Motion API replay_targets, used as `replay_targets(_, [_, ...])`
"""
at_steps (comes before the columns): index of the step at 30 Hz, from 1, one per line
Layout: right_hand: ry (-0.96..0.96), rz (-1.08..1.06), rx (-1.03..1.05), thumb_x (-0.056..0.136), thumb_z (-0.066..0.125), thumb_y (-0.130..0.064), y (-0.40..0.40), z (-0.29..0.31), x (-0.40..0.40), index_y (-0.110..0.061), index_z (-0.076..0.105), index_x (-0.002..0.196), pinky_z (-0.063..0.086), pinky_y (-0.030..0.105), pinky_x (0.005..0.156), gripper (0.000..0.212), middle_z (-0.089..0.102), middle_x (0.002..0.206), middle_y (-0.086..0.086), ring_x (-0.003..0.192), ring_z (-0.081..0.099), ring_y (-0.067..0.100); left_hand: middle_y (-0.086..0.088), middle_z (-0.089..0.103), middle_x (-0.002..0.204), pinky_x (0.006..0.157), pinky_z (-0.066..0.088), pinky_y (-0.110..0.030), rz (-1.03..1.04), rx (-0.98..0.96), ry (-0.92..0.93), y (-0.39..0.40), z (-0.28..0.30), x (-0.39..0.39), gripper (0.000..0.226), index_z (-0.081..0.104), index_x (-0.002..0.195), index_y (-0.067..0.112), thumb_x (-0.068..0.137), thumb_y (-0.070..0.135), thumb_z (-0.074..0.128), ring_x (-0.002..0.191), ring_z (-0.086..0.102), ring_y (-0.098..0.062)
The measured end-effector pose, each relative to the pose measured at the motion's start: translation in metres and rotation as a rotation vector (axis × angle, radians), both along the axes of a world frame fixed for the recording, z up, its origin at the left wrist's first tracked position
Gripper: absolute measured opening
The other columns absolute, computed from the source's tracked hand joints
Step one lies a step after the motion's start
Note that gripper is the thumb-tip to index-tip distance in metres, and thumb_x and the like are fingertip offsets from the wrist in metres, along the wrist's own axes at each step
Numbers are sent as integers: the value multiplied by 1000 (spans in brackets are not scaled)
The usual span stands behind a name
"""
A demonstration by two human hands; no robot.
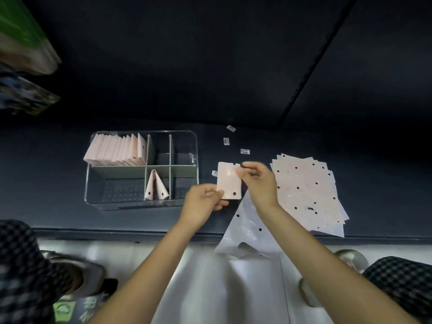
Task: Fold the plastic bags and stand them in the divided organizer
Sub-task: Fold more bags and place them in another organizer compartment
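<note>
A folded pale pink plastic bag [228, 181] with black dots is held above the dark shelf. My left hand [203, 202] pinches its lower left edge; my right hand [258, 181] pinches its upper right corner. To the left stands the clear divided organizer [142, 204] with green partitions. Its back left compartment holds several folded bags [115, 150] standing in a row. Two folded bags [155, 187] lean together in the front middle compartment. A stack of flat bags [308, 190] lies to the right.
A clear unfolded bag [247, 232] hangs over the shelf's front edge beneath my right forearm. Small barcode stickers [245, 151] are scattered behind the held bag. Packaged goods [23, 43] hang at the upper left. Checked fabric shows at both lower corners.
</note>
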State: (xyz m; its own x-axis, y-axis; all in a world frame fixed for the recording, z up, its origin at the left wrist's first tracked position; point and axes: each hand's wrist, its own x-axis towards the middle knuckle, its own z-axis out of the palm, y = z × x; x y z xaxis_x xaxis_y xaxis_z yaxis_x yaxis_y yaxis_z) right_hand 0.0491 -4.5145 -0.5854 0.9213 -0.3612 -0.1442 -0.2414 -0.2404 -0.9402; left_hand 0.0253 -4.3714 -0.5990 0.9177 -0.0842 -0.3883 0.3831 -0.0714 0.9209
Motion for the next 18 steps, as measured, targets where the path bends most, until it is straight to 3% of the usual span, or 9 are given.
replay_targets(2, [-67, 30, -246, 83, 69, -25, 19, -1, -8, -23, 58, 89, 44, 14, 68, 13, 61, 88, -5, 73, 55, 2, -5, 72, 77, 70, 56, -29, 77, 236, -165, 11, 1, -2, 16, 71, 92, 4, 92, 8, 55, 70, 69, -15])
replay_targets(4, [-66, 196, -300, 85, 64, -33, 43, -1, -19, -25, 59, 86, 45, 12, 67, 9, 64, 81, -12, 72, 58, -1, -4, 71, 71, 64, 51, -30, 49, 551, -343, 23, 3, -7, 17, 71, 87, 13, 91, 17, 55, 68, 66, -19])
replay_targets(6, [9, 319, -302, 88, 58, -42, 65, -2, -27, -25, 64, 89, 48, 18, 72, 19, 68, 79, -13, 76, 62, 0, -5, 67, 71, 56, 42, -31, 34, 778, -482, 33, 5, -12, 18, 68, 83, 13, 91, 22, 56, 68, 62, -25])
replay_targets(9, [34, 335, -358, 94, 50, -31, 84, -2, -21, -16, 66, 83, 47, 29, 72, 24, 68, 75, -5, 76, 62, 15, -1, 67, 80, 61, 46, -31, 24, 801, -656, 49, 4, -16, 10, 71, 91, 14, 87, 20, 64, 80, 60, -23])
replay_targets(13, [41, 344, -395, 92, 43, -13, 96, -1, -7, -2, 59, 76, 50, 39, 70, 26, 64, 73, 9, 73, 63, 28, 3, 67, 97, 82, 46, -32, 13, 734, -708, 82, -6, -10, 16, 71, 101, 16, 91, 24, 60, 93, 55, -18])
replay_targets(15, [38, 372, -393, 94, 42, -14, 100, -1, -1, -5, 57, 78, 53, 42, 71, 24, 67, 74, 9, 68, 67, 22, -1, 64, 99, 81, 45, -36, 57, 871, -694, 97, -15, -3, 16, 70, 99, 14, 93, 20, 56, 93, 54, -23])
replay_targets(18, [25, 413, -412, 96, 45, -18, 104, -1, 9, -15, 51, 85, 54, 37, 71, 13, 69, 72, 4, 64, 69, 15, -9, 55, 112, 78, 40, -40, -48, 1099, -557, 114, -29, 5, 21, 66, 107, 16, 95, 25, 51, 100, 47, -31])
